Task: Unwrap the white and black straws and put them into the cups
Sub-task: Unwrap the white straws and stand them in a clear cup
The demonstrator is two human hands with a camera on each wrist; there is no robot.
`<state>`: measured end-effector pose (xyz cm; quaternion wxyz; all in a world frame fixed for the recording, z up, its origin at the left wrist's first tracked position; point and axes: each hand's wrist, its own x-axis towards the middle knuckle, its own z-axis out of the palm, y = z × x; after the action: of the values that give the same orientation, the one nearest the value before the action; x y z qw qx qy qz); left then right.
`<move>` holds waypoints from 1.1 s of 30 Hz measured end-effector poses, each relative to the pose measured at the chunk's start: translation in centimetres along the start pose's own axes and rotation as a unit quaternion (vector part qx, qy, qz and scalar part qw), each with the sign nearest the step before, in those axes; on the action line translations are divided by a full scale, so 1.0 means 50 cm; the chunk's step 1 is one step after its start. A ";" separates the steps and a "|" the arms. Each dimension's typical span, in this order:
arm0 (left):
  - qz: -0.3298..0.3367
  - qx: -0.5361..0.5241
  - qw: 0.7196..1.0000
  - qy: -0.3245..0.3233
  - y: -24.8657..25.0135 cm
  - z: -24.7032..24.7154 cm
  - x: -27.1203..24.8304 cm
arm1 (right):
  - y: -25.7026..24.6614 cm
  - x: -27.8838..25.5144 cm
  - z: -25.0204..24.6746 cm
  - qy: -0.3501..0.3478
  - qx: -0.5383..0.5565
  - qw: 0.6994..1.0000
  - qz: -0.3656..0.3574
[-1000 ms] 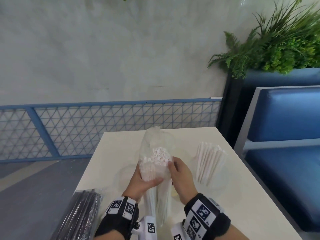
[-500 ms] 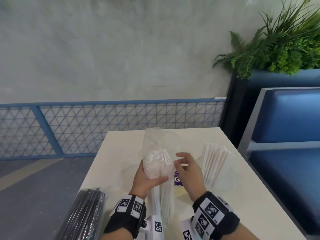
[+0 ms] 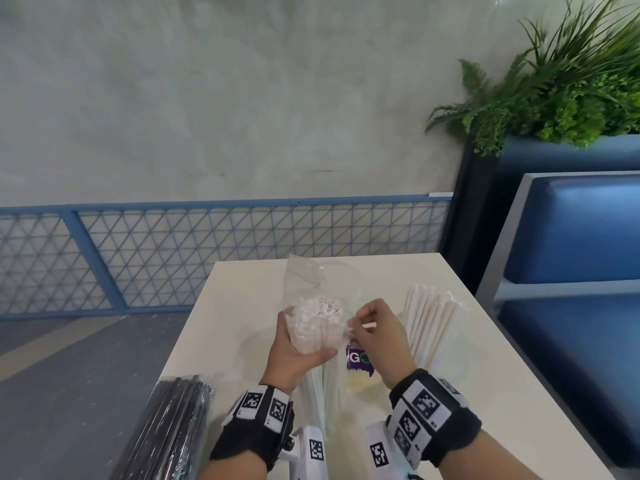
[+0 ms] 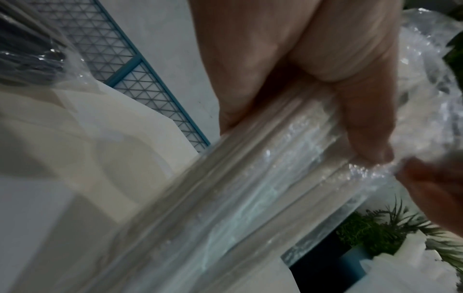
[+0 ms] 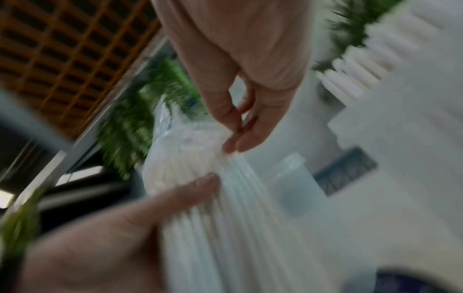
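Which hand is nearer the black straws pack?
Left. The left hand grips the white straws bundle, just right of the black straws pack; the right hand is farther right, pinching the bundle's wrap.

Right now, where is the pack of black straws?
In the head view the black straws, still in clear wrap, lie at the table's near left corner, overhanging the edge, just left of the left hand.
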<state>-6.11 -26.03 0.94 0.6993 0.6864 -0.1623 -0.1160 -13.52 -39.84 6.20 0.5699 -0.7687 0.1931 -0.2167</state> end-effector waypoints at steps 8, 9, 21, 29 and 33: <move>-0.015 0.031 0.999 0.019 0.001 0.018 0.007 | -0.043 0.006 -0.002 -0.056 -0.259 0.931 -0.253; -0.018 0.018 1.000 0.016 0.000 0.017 0.007 | -0.044 0.012 -0.003 -0.078 -0.286 0.926 -0.233; -0.024 0.001 1.000 0.013 -0.003 0.009 0.001 | -0.052 0.046 -0.015 -0.136 -0.330 0.924 -0.137; -0.022 -0.006 1.000 -0.004 0.000 0.015 0.007 | -0.038 0.034 -0.011 -0.157 -0.336 0.908 -0.196; -0.016 -0.008 1.000 -0.005 -0.003 0.017 0.011 | -0.034 0.033 -0.006 -0.133 -0.315 0.924 -0.171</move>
<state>-5.92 -27.06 0.82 0.7017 0.6829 -0.1541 -0.1323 -12.22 -40.49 8.12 0.2726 -0.9519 0.0391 -0.1346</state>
